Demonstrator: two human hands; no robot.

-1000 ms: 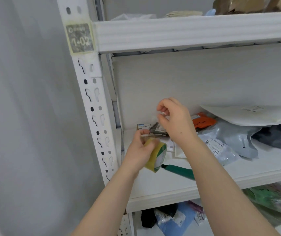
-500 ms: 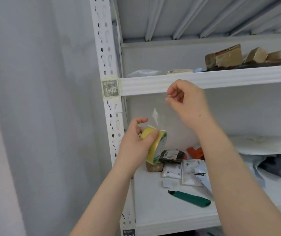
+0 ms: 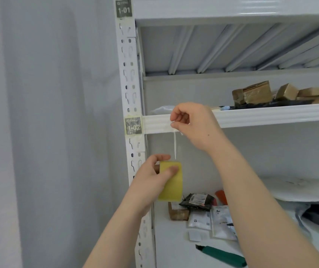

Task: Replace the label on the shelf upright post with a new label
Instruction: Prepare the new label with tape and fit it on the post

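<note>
A worn grey label reading 1-02 (image 3: 133,126) is taped to the white perforated upright post (image 3: 129,74). Higher up the post sits a cleaner label reading 1-01 (image 3: 124,8). My left hand (image 3: 150,176) grips a yellowish roll of clear tape (image 3: 171,182) just right of the post. My right hand (image 3: 191,124) pinches the free end of a tape strip (image 3: 174,146) that runs from the roll up to the shelf beam's front edge (image 3: 270,115), a short way right of the 1-02 label.
A green utility knife (image 3: 222,255) lies on the lower shelf among small packets (image 3: 209,219) and a dark pouch (image 3: 197,202). Brown cardboard boxes (image 3: 255,92) sit on the middle shelf. Grey and white mailer bags (image 3: 309,192) are at right. A plain grey wall is left of the post.
The view tilted upward, bringing the 1-01 label into sight. My right hand rose to the shelf beam, drawing the tape strip longer from the roll held in my left hand.
</note>
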